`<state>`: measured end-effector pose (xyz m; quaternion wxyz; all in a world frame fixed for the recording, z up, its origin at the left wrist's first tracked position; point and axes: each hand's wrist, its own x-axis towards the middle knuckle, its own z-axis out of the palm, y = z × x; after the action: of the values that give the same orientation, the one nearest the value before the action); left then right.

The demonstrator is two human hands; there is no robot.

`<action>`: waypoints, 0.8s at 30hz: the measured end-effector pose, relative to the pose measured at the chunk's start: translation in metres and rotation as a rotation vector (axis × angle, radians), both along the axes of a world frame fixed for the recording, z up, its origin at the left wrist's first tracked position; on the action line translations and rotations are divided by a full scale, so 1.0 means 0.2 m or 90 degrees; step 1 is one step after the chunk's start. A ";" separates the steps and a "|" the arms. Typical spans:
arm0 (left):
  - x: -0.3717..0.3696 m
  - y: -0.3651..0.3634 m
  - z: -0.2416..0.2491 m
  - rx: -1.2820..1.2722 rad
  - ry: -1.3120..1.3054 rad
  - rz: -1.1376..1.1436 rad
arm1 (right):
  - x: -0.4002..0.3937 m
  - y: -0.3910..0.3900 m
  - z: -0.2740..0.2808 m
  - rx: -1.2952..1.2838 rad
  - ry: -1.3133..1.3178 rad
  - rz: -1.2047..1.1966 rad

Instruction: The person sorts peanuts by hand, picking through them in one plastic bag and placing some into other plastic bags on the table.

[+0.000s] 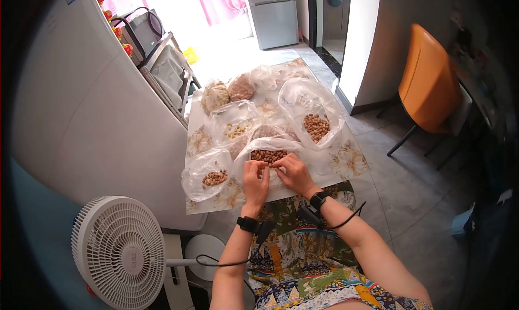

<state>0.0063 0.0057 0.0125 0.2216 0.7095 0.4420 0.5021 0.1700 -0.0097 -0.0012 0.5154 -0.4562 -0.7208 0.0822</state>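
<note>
My left hand (255, 181) and my right hand (295, 175) meet at the near rim of a clear plastic bag (244, 160). Brown peanuts (268, 156) lie in this bag, just beyond my fingers. Both hands are closed in a pinch, their fingertips nearly touching. A bit of brown shows inside the curl of my left fingers, looking like peanuts. Whatever is between my right fingertips is too small to make out. To the left, another plastic bag (193, 175) holds a small heap of mixed brown and pale peanuts (215, 177).
On the flowered tablecloth (348, 161) stand a right-hand bag (292, 96) of brown nuts, a bag with pale pieces (236, 129), and tied full bags (241, 87) at the back. A white fan (133, 258) is at lower left, an orange chair (427, 83) to the right.
</note>
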 end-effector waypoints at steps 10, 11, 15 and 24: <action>-0.10 -0.02 -0.07 0.134 -0.002 0.055 | 0.00 0.00 0.00 -0.021 0.002 -0.015; -0.10 -0.02 -0.07 0.142 -0.003 0.056 | 0.00 0.00 0.00 -0.022 -0.002 -0.014; -0.10 -0.03 -0.08 0.146 -0.012 0.078 | 0.00 -0.01 0.01 -0.025 -0.011 -0.011; -0.09 -0.04 -0.09 0.148 0.000 0.103 | 0.00 -0.01 0.01 -0.034 -0.008 -0.002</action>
<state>-0.0115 -0.0019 -0.0047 0.0971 0.6925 0.4363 0.5662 0.1704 -0.0108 0.0006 0.4984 -0.4711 -0.7212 0.0976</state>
